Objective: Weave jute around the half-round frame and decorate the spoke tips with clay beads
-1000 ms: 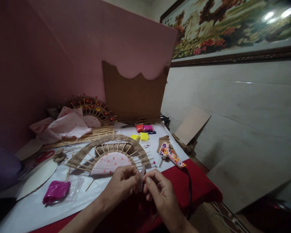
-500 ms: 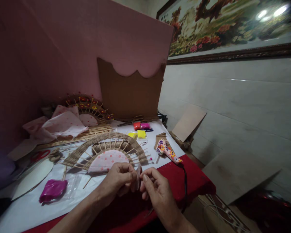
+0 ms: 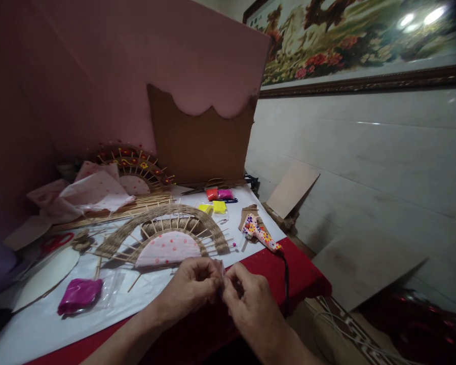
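My left hand (image 3: 199,284) and my right hand (image 3: 253,299) meet over the table's front edge, fingertips pinched on a small, thin, pinkish piece (image 3: 221,268) that looks like clear plastic. Most of it is hidden by the fingers. Just beyond lies a half-round fan frame (image 3: 121,235) of woven twine and thin sticks, with a dotted pink fabric centre (image 3: 169,248). A small magenta ball (image 3: 234,244) tips one stick at its right end. Left of my hands is a bag of magenta clay (image 3: 79,294).
A flower-patterned glue gun (image 3: 260,233) lies at right, its black cord hanging over the red cloth (image 3: 304,276). Yellow clay packets (image 3: 219,207), red scissors (image 3: 57,243) and a finished-looking fan (image 3: 137,165) lie farther back. Brown cardboard (image 3: 201,144) leans against the pink wall.
Both hands have drawn closer together around the small piece, my right fingers now pinching its edge. The whole view has shifted slightly.
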`<state>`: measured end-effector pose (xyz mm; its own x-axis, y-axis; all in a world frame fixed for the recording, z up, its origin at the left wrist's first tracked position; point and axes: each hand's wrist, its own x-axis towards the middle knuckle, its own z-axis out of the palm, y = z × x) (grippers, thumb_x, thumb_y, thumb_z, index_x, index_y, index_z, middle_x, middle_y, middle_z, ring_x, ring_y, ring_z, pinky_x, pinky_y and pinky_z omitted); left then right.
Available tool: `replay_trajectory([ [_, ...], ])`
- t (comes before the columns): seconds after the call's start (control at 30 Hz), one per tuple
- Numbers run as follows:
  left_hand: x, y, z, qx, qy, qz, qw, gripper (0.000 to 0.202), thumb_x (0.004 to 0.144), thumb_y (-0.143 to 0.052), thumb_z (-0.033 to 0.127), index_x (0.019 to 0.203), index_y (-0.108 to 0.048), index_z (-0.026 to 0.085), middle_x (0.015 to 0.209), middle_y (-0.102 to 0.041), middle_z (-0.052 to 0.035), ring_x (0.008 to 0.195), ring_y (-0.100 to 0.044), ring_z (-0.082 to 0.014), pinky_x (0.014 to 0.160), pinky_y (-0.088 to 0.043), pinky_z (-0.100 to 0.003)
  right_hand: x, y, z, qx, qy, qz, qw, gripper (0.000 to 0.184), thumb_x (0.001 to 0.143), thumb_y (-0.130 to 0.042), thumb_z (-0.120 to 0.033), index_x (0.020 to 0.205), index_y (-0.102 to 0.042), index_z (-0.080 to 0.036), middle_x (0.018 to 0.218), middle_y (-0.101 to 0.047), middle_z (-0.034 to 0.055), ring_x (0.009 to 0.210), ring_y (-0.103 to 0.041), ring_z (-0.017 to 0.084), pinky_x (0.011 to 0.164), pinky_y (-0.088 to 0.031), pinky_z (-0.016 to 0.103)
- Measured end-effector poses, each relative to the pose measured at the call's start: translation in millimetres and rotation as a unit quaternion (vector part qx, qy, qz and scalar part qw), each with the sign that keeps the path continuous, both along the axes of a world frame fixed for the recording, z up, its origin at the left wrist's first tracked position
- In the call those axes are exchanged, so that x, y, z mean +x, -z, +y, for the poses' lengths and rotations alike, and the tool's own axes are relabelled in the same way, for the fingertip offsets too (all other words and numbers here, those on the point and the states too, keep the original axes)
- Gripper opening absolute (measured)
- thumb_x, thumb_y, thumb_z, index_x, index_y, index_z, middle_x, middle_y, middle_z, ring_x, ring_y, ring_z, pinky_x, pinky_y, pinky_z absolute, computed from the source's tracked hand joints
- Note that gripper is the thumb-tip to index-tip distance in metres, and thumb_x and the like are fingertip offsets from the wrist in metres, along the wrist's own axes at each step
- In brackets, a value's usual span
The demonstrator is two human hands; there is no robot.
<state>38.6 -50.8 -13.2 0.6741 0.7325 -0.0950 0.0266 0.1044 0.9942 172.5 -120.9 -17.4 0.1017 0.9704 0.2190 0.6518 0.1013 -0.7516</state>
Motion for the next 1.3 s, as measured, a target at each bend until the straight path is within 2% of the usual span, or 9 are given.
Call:
replay_trajectory([
  [0.23,-1,2.4,-1,0.102,0.020,0.020,0.994,0.030,0.080,-0.054,0.033,0.055,-0.050,0.016,0.050,-0.049,0.0031,0.047,-0.041,-0.0076,0.046,-0.029,-0.019,-3,0.0,-4,0.023,-0.042,-0.022,0.999,0.015,0.085,-0.035,-0.015,0.075,-0.046,-0.019,0.065,-0.061,0.0045,0.057,-0.056,0.016,0.052,-0.037,0.023],
  [0.37,-5,2.0,2,0.054,0.069,0.015,0.996,0.030,0.083,-0.049,0.042,0.066,-0.050,0.017,0.048,-0.049,0.0047,0.041,-0.034,-0.0068,0.041,-0.023,-0.019,-2,0.3,-3,0.029,-0.042,-0.058,0.997,0.018,0.087,-0.032,-0.015,0.076,-0.045,-0.019,0.064,-0.059,0.0047,0.053,-0.055,0.016,0.050,-0.035,0.024],
  [0.47,-5,-0.2,3,0.046,0.093,0.028,0.994,0.027,0.083,-0.049,0.039,0.067,-0.048,0.018,0.049,-0.049,0.0050,0.040,-0.030,-0.0065,0.039,-0.020,-0.020,-2,3.9,-3,0.056,-0.036,-0.109,0.992,0.017,0.087,-0.031,-0.013,0.078,-0.045,-0.019,0.065,-0.059,0.0047,0.054,-0.057,0.016,0.050,-0.034,0.024],
  [0.63,4,6.6,-3,0.147,0.014,0.027,0.989,0.024,0.078,-0.048,0.022,0.056,-0.041,0.018,0.051,-0.042,0.0051,0.048,-0.034,-0.0083,0.046,-0.027,-0.021,-10,16.3,-3,0.182,0.056,-0.296,0.936,0.018,0.084,-0.031,-0.010,0.074,-0.043,-0.020,0.053,-0.053,0.0019,0.043,-0.053,0.017,0.045,-0.025,0.028],
  [0.77,10,12.7,-7,0.202,-0.036,0.031,0.978,0.026,0.075,-0.046,0.017,0.051,-0.035,0.019,0.052,-0.038,0.0049,0.049,-0.032,-0.0083,0.046,-0.026,-0.022,-13,19.1,1,0.208,0.129,-0.359,0.901,0.022,0.083,-0.029,-0.007,0.072,-0.043,-0.020,0.049,-0.052,0.0026,0.040,-0.053,0.019,0.044,-0.023,0.029],
  [0.93,7,9.5,-8,0.190,-0.080,0.075,0.976,0.025,0.073,-0.047,0.021,0.050,-0.037,0.020,0.043,-0.036,0.0061,0.042,-0.031,-0.0080,0.042,-0.024,-0.022,-2,14.5,5,0.183,0.150,-0.311,0.921,0.017,0.084,-0.037,-0.010,0.072,-0.045,-0.018,0.048,-0.053,0.0024,0.041,-0.056,0.019,0.043,-0.025,0.029],
  [1.13,4,6.2,-6,0.132,-0.109,0.093,0.981,0.023,0.073,-0.045,0.027,0.052,-0.043,0.020,0.038,-0.041,0.0057,0.037,-0.034,-0.0084,0.040,-0.025,-0.022,0,17.6,3,0.221,0.055,-0.164,0.960,0.016,0.083,-0.039,-0.007,0.078,-0.051,-0.017,0.064,-0.058,0.0024,0.054,-0.058,0.016,0.050,-0.038,0.025],
  [1.2,5,8.0,-7,0.149,-0.102,0.080,0.980,0.023,0.074,-0.045,0.026,0.052,-0.042,0.020,0.040,-0.041,0.0057,0.039,-0.034,-0.0086,0.041,-0.026,-0.022,-1,20.6,3,0.239,0.019,-0.158,0.958,0.021,0.083,-0.038,-0.005,0.084,-0.055,-0.016,0.071,-0.061,0.0046,0.063,-0.060,0.018,0.056,-0.042,0.026],
  [1.3,4,10.7,-7,0.208,-0.073,0.053,0.974,0.026,0.076,-0.045,0.022,0.051,-0.039,0.020,0.045,-0.040,0.0054,0.044,-0.034,-0.0087,0.044,-0.028,-0.022,-3,23.6,3,0.240,0.020,-0.160,0.957,0.025,0.086,-0.039,-0.007,0.101,-0.058,-0.014,0.079,-0.063,0.0080,0.070,-0.061,0.020,0.061,-0.046,0.029],
])
